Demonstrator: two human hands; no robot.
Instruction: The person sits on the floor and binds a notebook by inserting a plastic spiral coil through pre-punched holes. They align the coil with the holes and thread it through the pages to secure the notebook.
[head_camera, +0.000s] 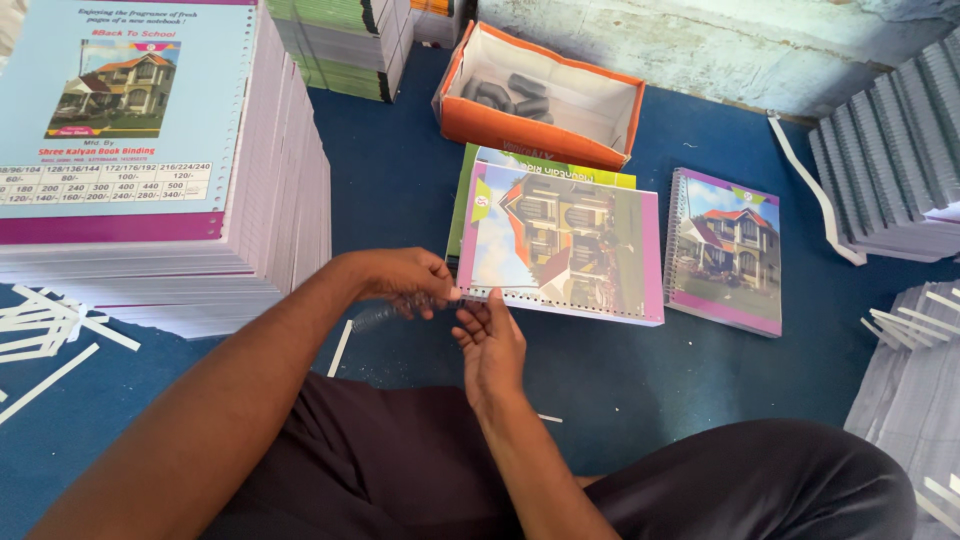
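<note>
My left hand (408, 280) pinches a thin metal spiral coil (378, 316) at the near left corner of an unbound notebook (565, 243) with a house picture on its cover. My right hand (492, 343) is just below that punched edge, fingers curled up against the coil's end near the first holes. The notebook rests on a green-covered one (500, 160) on the blue floor cloth (400, 180).
A spiral-bound notebook (725, 250) lies to the right. An orange open box (540, 95) holding dark coils stands behind. A tall stack of punched notebooks (150, 150) is at left, more stacks (890, 150) at right. White paper strips (50, 335) litter the cloth.
</note>
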